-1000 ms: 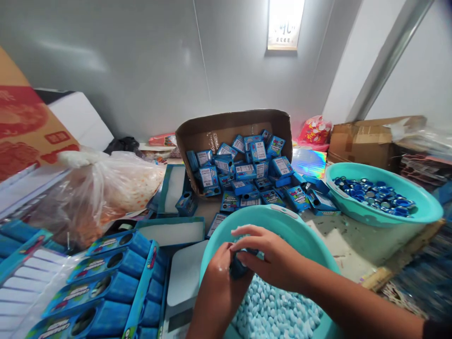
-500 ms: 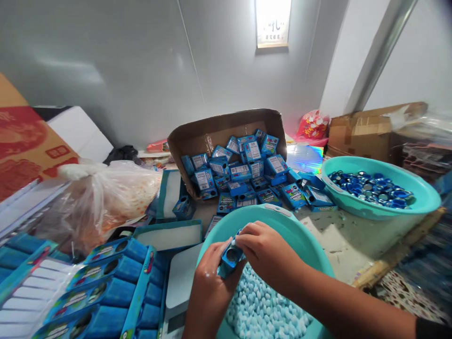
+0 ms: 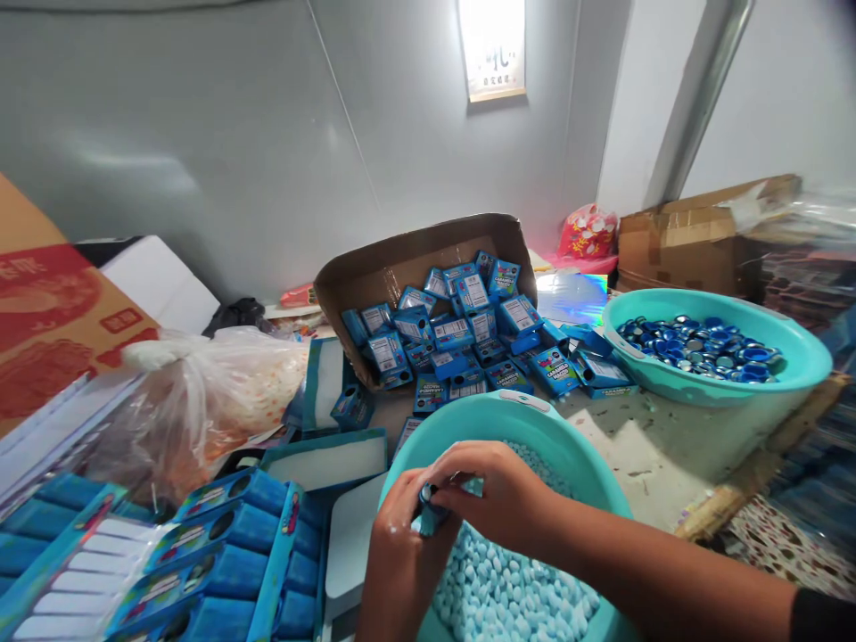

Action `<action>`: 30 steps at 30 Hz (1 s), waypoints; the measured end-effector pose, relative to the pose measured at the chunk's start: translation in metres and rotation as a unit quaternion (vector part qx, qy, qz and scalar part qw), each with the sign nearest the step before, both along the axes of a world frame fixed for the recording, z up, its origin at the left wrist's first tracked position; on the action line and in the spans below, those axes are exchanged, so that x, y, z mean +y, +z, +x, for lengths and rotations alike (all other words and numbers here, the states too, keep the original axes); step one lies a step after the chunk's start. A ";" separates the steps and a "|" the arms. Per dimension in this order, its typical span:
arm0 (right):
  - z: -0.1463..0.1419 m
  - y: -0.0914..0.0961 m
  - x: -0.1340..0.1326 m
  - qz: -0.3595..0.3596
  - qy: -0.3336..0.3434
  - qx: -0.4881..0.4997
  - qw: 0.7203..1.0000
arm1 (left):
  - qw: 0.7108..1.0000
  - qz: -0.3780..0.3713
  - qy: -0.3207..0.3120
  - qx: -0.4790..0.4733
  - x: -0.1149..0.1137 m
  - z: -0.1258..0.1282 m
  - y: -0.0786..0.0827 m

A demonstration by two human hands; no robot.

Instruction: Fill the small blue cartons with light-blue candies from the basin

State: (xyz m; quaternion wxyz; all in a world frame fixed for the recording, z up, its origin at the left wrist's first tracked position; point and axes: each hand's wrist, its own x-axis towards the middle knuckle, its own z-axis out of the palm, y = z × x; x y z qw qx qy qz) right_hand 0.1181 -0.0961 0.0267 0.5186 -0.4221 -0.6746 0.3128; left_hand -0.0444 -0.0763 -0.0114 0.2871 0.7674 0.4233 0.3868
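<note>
Both my hands meet over a teal basin (image 3: 575,446) filled with small pale blue candies (image 3: 508,584). My left hand (image 3: 401,535) is closed round a small blue box (image 3: 428,515), gripping it from below. My right hand (image 3: 498,495) is closed over the box's top, fingers pinched on it. Most of the box is hidden between the two hands.
A tipped cardboard box (image 3: 394,259) spills several small blue boxes (image 3: 461,334) behind the basin. A second teal basin (image 3: 715,392) at right holds blue caps (image 3: 702,343). Blue display trays (image 3: 220,553) lie at lower left, with a plastic bag (image 3: 207,397) behind them. Cardboard cartons (image 3: 695,232) stand at back right.
The small blue box, turned with its round window showing half a second ago, is now mostly covered by both hands. The view has shifted slightly to the right.
</note>
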 end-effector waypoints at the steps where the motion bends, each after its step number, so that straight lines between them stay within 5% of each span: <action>1: 0.002 0.002 0.001 0.012 -0.012 0.006 1.000 | 1.000 0.008 0.018 -0.003 0.000 0.000 0.000; 5: 0.014 0.005 0.007 0.064 -0.075 0.022 0.995 | 0.996 0.051 0.078 0.014 0.001 -0.004 0.005; 8: 0.017 0.004 0.006 0.102 -0.053 -0.017 0.993 | 0.990 0.101 0.089 0.036 0.006 -0.006 0.004; 13: 0.014 0.002 -0.007 0.169 0.045 -0.306 0.936 | 0.978 0.188 0.083 0.037 0.010 -0.006 -0.009; 15: 0.015 0.005 -0.008 0.152 0.029 -0.355 0.922 | 0.974 0.199 0.097 0.045 0.008 -0.006 -0.010; 20: 0.019 0.010 0.007 0.012 -0.047 -0.332 0.942 | 0.965 0.195 0.176 0.019 0.000 -0.012 0.011; 25: -0.008 -0.032 0.004 0.001 0.101 -0.489 0.866 | 0.934 0.248 0.257 0.026 0.011 -0.028 0.026; 30: -0.019 -0.088 -0.005 0.114 0.188 -0.513 0.830 | 0.922 0.063 0.379 -0.045 0.035 -0.040 -0.001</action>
